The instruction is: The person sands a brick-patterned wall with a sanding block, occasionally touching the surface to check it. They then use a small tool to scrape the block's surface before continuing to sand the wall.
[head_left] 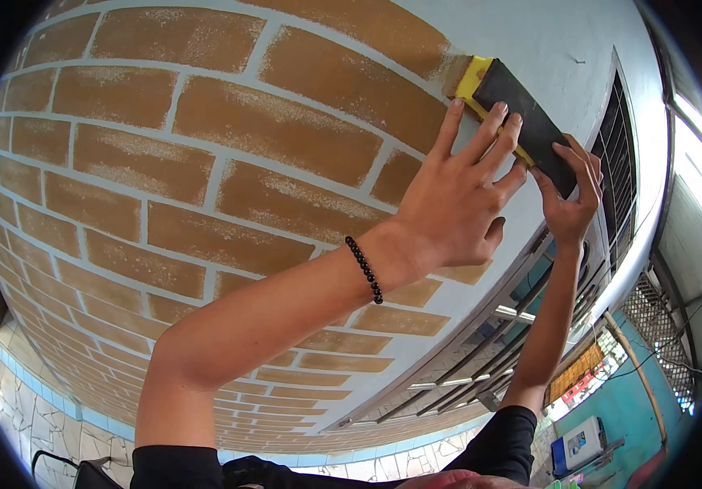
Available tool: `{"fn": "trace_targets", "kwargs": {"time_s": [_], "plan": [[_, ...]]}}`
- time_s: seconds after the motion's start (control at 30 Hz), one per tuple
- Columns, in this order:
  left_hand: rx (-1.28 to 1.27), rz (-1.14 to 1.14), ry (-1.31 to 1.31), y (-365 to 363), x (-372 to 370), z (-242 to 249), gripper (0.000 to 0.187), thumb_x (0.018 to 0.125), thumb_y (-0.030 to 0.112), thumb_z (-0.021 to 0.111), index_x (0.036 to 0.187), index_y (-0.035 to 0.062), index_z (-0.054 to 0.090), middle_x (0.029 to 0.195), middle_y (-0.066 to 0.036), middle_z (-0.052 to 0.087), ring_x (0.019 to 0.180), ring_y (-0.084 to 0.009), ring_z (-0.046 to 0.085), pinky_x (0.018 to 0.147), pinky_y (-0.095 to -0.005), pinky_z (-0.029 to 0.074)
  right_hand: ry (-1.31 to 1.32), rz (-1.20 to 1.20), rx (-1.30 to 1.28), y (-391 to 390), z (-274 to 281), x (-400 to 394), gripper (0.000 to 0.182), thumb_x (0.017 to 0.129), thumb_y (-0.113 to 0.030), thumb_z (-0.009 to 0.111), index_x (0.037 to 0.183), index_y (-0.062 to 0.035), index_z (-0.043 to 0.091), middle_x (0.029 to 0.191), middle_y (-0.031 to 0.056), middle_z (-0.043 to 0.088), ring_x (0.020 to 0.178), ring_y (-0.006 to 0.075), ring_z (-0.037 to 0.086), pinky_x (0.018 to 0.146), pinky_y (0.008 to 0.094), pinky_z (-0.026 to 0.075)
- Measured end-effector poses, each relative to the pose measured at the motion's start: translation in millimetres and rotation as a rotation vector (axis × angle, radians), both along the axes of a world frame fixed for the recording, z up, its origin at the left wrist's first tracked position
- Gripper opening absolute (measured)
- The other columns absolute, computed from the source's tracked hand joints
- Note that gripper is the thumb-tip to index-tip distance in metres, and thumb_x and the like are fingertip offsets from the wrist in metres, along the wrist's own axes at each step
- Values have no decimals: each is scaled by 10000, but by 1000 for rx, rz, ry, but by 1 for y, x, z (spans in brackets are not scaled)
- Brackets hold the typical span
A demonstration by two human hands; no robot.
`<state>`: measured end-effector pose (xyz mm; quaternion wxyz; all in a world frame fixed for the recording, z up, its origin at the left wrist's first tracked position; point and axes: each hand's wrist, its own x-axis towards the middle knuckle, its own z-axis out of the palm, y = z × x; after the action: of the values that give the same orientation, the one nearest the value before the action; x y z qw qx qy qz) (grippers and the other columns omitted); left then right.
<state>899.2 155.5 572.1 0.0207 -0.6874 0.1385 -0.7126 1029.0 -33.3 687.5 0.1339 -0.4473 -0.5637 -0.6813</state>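
Two hands were on the yellow-edged black block (pixel 526 118), which stood slanted against the upper right of the painted wall (pixel 314 65), where brown bricks gave way to a pale stretch. It looked light, the yellow layer next to the wall probably soft like sponge, the dark back stiffer; the back's long edges seemed the safest hold, since the yellow side might be wet and slippery. The left hand (pixel 465 196), behind a beaded bracelet (pixel 365 270), had its fingers spread, tips on the block's edge and dark face, thumb clear. Beyond it the right hand (pixel 575 196) pinched the lower end between thumb and fingers. Around them, from the left, came a pale patterned floor (pixel 29 399), the brick pattern with light joints, a barred window (pixel 469 359), a white-and-blue box (pixel 585 440) and a teal wall (pixel 624 399)
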Motion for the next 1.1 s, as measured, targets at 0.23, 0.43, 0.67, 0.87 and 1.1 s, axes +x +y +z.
{"fn": "trace_targets", "kwargs": {"time_s": [0.23, 0.43, 0.67, 0.87, 1.1], "plan": [[-2, 34, 13, -5, 2, -2, 619, 762, 350, 766, 1325, 129, 634, 1577, -204, 365, 1543, -378, 225, 1241, -652, 145, -37, -54, 19, -1, -1, -1, 489, 710, -111, 906, 1171, -141, 743, 1257, 57, 725, 1142, 244, 637, 1046, 415, 426], [3, 101, 18, 0, 0, -2, 632, 774, 346, 751, 1335, 85, 622, 1595, -184, 355, 1545, -345, 234, 1246, -626, 166, -43, -68, 7, -1, 1, -2, 503, 716, -122, 905, 1187, -149, 733, 1261, 54, 723, 1143, 239, 639, 1049, 410, 410], [51, 120, 20, 10, -4, 0, 631, 776, 306, 738, 1349, 73, 614, 1595, -144, 380, 1525, -295, 287, 1245, -579, 204, -46, -107, 19, -2, -1, -11, 487, 700, -126, 908, 1157, -149, 739, 1247, 36, 725, 1124, 225, 643, 1024, 397, 406], [216, 296, -122, 32, -3, 25, 531, 868, 155, 656, 1392, 78, 618, 1515, -72, 520, 1402, -226, 430, 1149, -436, 356, -25, -112, 34, -2, 0, -6, 493, 698, -152, 916, 1160, -163, 743, 1234, 31, 733, 1105, 219, 647, 1034, 397, 394], [552, 244, -78, 70, -19, 76, 417, 851, 83, 724, 1267, 108, 720, 1354, -80, 625, 1224, -258, 526, 1045, -407, 435, -59, -132, 37, -5, 2, -1, 489, 722, -195, 920, 1180, -196, 747, 1258, 17, 730, 1128, 206, 647, 1036, 386, 388]]}}
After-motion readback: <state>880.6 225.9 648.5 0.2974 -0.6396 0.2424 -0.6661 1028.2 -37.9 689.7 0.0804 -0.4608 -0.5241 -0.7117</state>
